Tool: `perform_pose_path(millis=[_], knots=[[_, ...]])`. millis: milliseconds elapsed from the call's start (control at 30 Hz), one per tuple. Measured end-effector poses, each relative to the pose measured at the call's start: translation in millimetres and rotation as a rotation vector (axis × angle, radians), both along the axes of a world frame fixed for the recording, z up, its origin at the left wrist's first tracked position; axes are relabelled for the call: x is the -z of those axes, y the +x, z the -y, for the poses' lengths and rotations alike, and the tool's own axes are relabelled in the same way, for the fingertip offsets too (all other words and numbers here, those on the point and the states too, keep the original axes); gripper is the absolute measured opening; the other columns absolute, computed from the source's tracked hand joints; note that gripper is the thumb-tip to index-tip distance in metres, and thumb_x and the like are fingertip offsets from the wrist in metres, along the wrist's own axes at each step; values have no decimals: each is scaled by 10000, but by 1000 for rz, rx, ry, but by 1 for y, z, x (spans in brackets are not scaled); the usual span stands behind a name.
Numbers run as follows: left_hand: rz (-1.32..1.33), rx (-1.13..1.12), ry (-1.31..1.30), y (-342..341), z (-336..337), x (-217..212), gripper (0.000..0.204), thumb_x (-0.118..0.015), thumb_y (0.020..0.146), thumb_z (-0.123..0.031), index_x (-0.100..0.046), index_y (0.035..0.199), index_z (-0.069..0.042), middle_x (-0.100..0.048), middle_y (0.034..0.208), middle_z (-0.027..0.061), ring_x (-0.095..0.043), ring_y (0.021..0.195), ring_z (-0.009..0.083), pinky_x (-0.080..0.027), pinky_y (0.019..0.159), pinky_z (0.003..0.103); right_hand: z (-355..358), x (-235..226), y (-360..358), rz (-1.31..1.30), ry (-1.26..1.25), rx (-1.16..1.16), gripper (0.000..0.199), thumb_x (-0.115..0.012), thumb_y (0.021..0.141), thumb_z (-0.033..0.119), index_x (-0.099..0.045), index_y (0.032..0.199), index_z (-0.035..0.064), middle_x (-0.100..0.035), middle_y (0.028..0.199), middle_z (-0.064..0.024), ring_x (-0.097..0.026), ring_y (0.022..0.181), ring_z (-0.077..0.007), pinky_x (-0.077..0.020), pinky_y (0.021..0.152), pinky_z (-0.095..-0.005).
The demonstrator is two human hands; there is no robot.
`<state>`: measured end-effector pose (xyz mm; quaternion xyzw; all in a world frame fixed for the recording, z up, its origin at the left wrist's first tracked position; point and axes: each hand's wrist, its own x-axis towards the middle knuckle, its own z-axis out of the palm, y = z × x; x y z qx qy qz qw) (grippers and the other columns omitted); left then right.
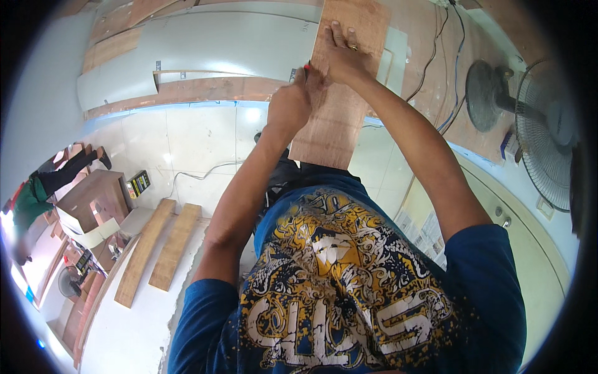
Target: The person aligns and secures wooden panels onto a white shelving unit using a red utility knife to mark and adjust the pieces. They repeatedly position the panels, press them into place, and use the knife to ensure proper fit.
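White tiled floor [205, 134], 2 wooden planks [159, 249], cable [199, 176]

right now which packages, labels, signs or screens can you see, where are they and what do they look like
Small box: on the floor beside the wooden cabinet at left, rectangular, black with yellow and green.
Printed paper sheets: on the floor lower right, beside the right arm, white with grey print.
Small carton: by the fan base at right, boxy, white with blue and red.
No screens in view.

Plywood board [339, 93] under the hands: 1, at 12 o'clock. Loose wooden planks [159, 246] on the floor: 2, at 8 o'clock. Pedestal fans: 2, large [536, 124] at 3 o'clock, small [68, 282] at 8 o'clock. Wooden cabinet [93, 199]: 1.
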<state>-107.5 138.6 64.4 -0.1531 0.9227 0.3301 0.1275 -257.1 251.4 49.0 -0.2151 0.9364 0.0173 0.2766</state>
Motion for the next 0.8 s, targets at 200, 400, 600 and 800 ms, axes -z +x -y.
perform_pose_path(millis=[200, 400, 600, 800], knots=[[118, -25, 101, 74, 18, -28, 542, -564, 949, -132, -472, 1477, -52, -697, 975, 351, -693, 913, 523, -560, 804, 575, -3, -3, 6, 20, 1, -8, 1515, -1011, 576, 302, 16, 1683, 183, 91, 1763, 28, -20, 1616, -358, -336, 1113, -787], [-243, -105, 70, -35, 31, -22, 519, -589, 957, -180, -511, 1452, -45, -709, 970, 311, -696, 913, 491, -559, 800, 551, 0, -6, -4, 18, -32, -24, 1526, -1017, 555, 303, 3, 1684, 183, 60, 1766, -14, -5, 1612, -390, -318, 1107, -801], [-158, -100, 80, -80, 11, 7, 517, -568, 978, -255, -512, 1450, -51, -729, 982, 289, -704, 944, 478, -567, 828, 548, -8, -2, -6, 47, -28, -39, 1512, -1011, 557, 324, -13, 1686, 201, 30, 1769, -23, -16, 1608, -411, -325, 1102, -800], [-125, 8, 7, -96, 11, -6, 476, -508, 1037, -376, -568, 1328, -4, -725, 1030, 305, -713, 947, 472, -581, 857, 527, -7, 1, -6, 23, -56, -34, 1489, -1006, 557, 333, -44, 1687, 207, 22, 1770, -20, -23, 1607, -418, -343, 1112, -771]])
